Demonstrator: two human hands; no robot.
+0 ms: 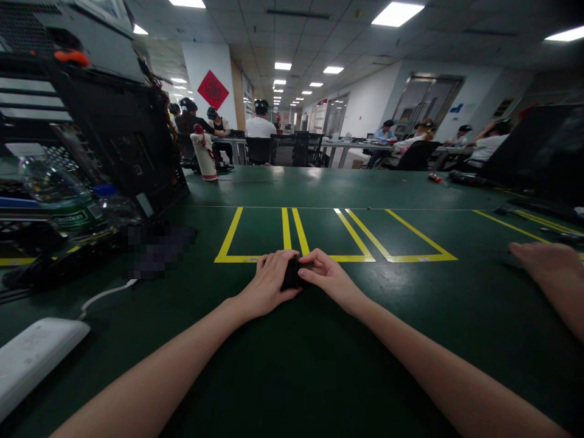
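A small black object (290,277) is between my two hands, just on the near side of the yellow tape lines; its kind I cannot make out. My left hand (269,281) wraps round it from the left, fingers over the top and thumb along the near side. From the right, my right hand (329,281) pinches at its right edge with thumb and forefinger. My fingers cover much of the object. Beneath both hands lies the dark green tabletop (292,365).
Yellow tape (333,258) marks out boxes ahead. An opened computer case (123,140), a water bottle (59,188) and a white power strip (41,353) stand left. A white cylinder (205,155) is farther back. Another person's arm (552,274) reaches in at right.
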